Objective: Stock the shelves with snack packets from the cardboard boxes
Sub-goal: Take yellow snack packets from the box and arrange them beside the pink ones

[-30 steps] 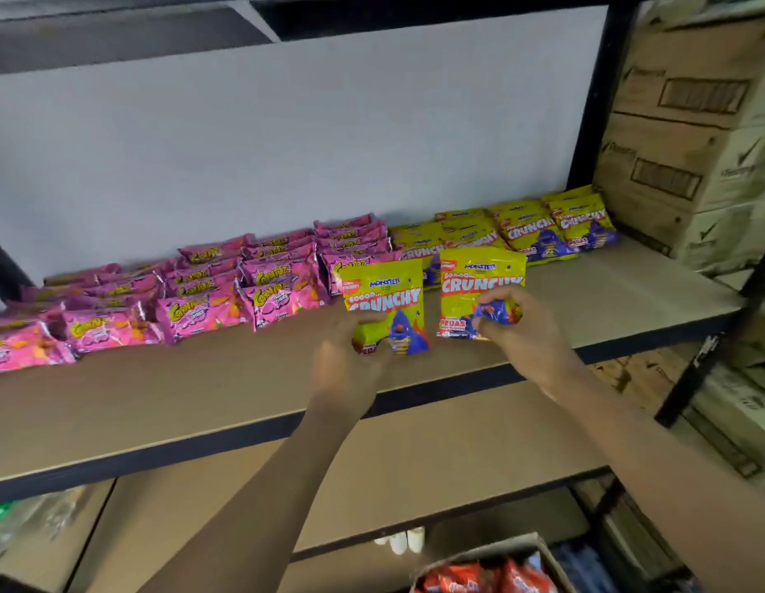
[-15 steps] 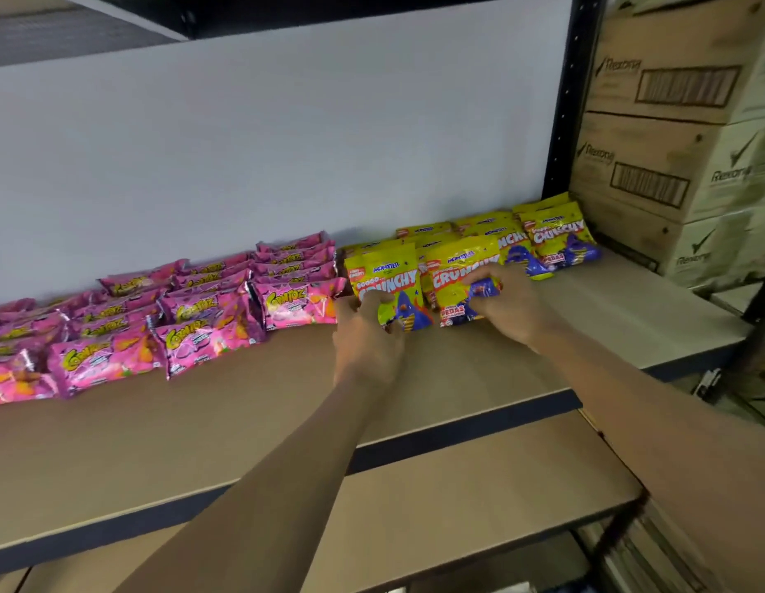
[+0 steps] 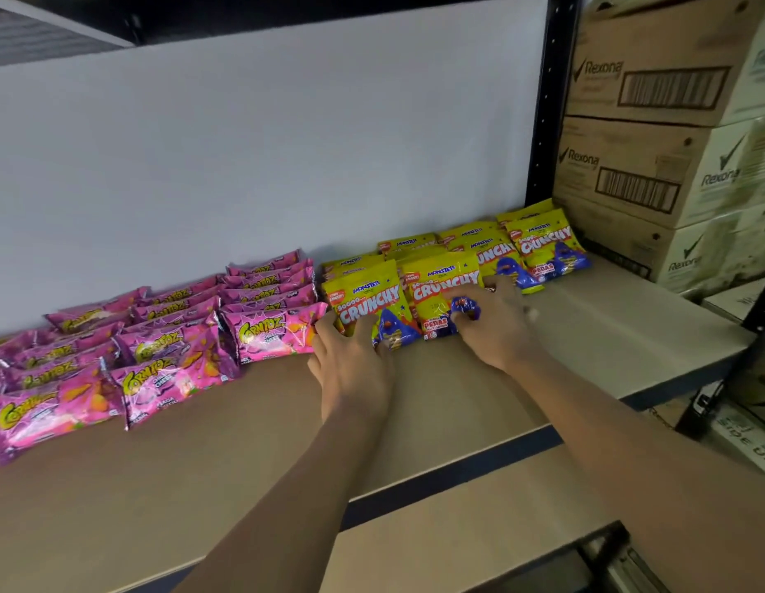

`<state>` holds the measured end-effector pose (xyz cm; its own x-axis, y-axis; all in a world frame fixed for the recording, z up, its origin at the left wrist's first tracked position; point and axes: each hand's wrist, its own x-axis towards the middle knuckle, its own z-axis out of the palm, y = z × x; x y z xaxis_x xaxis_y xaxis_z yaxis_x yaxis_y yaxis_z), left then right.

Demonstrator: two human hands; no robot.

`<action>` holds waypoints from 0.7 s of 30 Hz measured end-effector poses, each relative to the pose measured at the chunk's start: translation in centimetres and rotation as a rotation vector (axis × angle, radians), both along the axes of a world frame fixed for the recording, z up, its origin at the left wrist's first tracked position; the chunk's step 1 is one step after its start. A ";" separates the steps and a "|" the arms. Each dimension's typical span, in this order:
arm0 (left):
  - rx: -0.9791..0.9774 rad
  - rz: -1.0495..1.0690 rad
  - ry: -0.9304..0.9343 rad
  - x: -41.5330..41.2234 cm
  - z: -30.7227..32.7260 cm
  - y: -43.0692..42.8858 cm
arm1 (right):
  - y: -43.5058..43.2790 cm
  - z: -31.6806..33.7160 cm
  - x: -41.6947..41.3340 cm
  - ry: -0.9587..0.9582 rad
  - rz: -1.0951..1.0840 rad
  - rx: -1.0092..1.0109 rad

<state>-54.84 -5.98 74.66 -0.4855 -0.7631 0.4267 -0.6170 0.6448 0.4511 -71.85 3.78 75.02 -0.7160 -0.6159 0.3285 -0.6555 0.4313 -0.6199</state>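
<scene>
Two yellow Crunchy snack packets stand side by side at the front of the yellow rows on the brown shelf board (image 3: 457,404). My left hand (image 3: 350,365) holds the lower edge of the left yellow packet (image 3: 365,299), its fingertips covering the packet's bottom. To its right, my right hand (image 3: 496,325) pinches the bottom of the right yellow packet (image 3: 442,288) with curled fingers. Both packets touch the shelf and lean against the yellow packets behind them (image 3: 539,241).
Several pink Corntoz packets (image 3: 175,348) lie in rows on the left part of the shelf. Stacked Rexona cardboard boxes (image 3: 654,134) stand beyond the black upright post (image 3: 547,100) at the right. A white wall backs the shelf, and a lower shelf board (image 3: 457,545) shows below.
Both hands have carried the two yellow packets back from the shelf's front to the row of yellow packets and set them down there. The view has shifted closer.
</scene>
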 end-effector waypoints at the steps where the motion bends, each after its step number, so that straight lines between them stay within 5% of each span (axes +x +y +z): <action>1: 0.009 0.002 -0.005 0.0 0.0 -0.1 | -0.1 -0.1 -0.1 0.009 -0.010 0.009; 21: -0.001 -0.015 -0.168 -0.1 0.3 0.2 | -0.5 -0.5 0.5 0.199 -0.124 0.189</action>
<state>-54.98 -5.81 74.97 -0.5615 -0.7548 0.3391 -0.6742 0.6549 0.3413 -71.33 3.29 74.56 -0.7227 -0.5914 0.3576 -0.6911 0.6113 -0.3856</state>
